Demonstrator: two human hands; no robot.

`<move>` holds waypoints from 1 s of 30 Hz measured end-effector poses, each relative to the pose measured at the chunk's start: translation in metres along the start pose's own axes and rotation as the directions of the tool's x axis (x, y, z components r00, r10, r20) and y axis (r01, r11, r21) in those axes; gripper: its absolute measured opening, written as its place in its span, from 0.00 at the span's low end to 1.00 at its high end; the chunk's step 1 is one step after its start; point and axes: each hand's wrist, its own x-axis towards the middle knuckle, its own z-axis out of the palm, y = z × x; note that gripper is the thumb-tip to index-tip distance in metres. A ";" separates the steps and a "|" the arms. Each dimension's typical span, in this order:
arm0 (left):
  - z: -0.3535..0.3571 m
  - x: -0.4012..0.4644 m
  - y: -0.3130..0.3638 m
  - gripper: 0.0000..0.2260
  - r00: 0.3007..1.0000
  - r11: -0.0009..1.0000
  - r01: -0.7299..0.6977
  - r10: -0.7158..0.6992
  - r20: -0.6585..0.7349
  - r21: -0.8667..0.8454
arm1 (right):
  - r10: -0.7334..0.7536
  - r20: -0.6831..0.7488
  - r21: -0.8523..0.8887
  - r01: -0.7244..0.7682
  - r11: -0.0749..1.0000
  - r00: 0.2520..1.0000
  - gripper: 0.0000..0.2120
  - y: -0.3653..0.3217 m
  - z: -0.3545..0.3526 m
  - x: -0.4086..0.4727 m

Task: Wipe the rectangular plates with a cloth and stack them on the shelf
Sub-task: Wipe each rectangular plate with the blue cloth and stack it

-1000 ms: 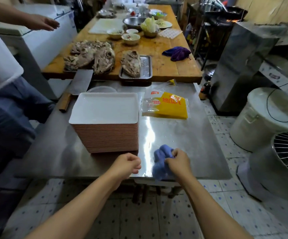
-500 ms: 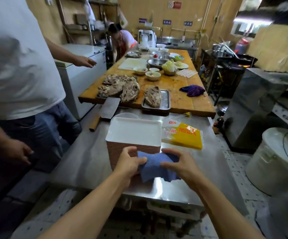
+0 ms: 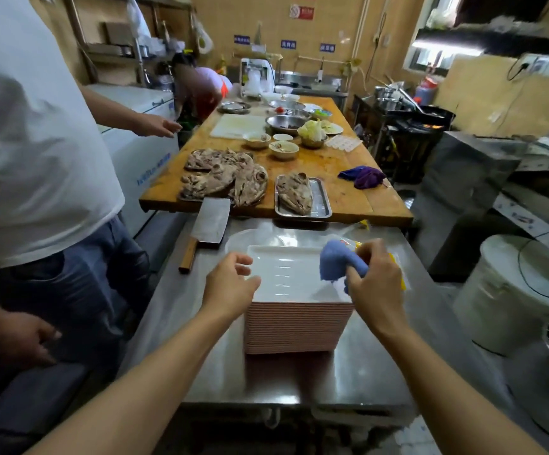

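Observation:
A tall stack of rectangular plates (image 3: 286, 274), white on top with pinkish edges, stands on the steel table (image 3: 381, 356) in front of me. My right hand (image 3: 374, 284) grips a bunched blue cloth (image 3: 335, 262) over the right side of the top plate. Over the stack's left near corner is my left hand (image 3: 230, 284), fingers loosely curled and spread, holding nothing. Whether it touches the plate's rim I cannot tell.
A cleaver (image 3: 207, 229) lies left of the stack. A yellow packet (image 3: 397, 274) peeks out behind my right hand. A wooden table (image 3: 332, 172) with meat, bowls and a purple rag lies beyond. A person in a white shirt (image 3: 30, 152) stands close on the left. A white bin (image 3: 512, 290) sits right.
My right hand has lifted the cloth from the table's front edge onto the top plate. My left hand let go of the cloth and moved to the stack's left corner.

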 end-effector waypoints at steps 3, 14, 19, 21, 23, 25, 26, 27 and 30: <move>-0.007 0.019 -0.013 0.15 0.997 0.996 0.059 -0.062 0.052 0.073 | -0.100 0.107 -0.257 0.125 0.958 0.989 0.09 0.008 0.018 0.006; 0.005 0.029 -0.029 0.17 0.979 0.990 0.122 -0.133 0.156 0.077 | -0.013 0.593 -0.306 0.240 0.921 0.805 0.11 0.032 0.027 -0.008; 0.006 0.029 -0.033 0.13 0.974 0.985 0.171 -0.168 0.156 -0.012 | -0.208 0.603 -0.133 0.355 0.925 0.770 0.08 0.004 0.052 -0.028; 0.004 0.030 -0.034 0.13 0.969 0.984 0.177 -0.168 0.180 -0.032 | -0.268 0.626 -0.074 0.398 0.915 0.733 0.08 -0.010 0.066 -0.030; 0.003 0.032 -0.035 0.14 0.962 0.982 0.181 -0.165 0.216 -0.054 | -0.306 0.649 -0.039 0.432 0.901 0.696 0.09 -0.022 0.081 -0.031; 0.001 0.033 -0.034 0.14 0.952 0.980 0.187 -0.162 0.259 -0.072 | -0.318 0.661 -0.029 0.447 0.894 0.679 0.10 -0.030 0.094 -0.030; 0.001 0.033 -0.033 0.14 0.947 0.980 0.186 -0.161 0.277 -0.069 | -0.318 0.664 -0.039 0.456 0.889 0.677 0.10 -0.031 0.099 -0.027; 0.001 0.034 -0.032 0.14 0.944 0.982 0.183 -0.160 0.290 -0.055 | -0.319 0.664 -0.059 0.473 0.879 0.676 0.11 -0.033 0.103 -0.023; 0.003 0.035 -0.030 0.15 0.942 0.988 0.156 -0.155 0.298 0.018 | -0.311 0.656 -0.155 0.526 0.836 0.688 0.15 -0.034 0.117 -0.003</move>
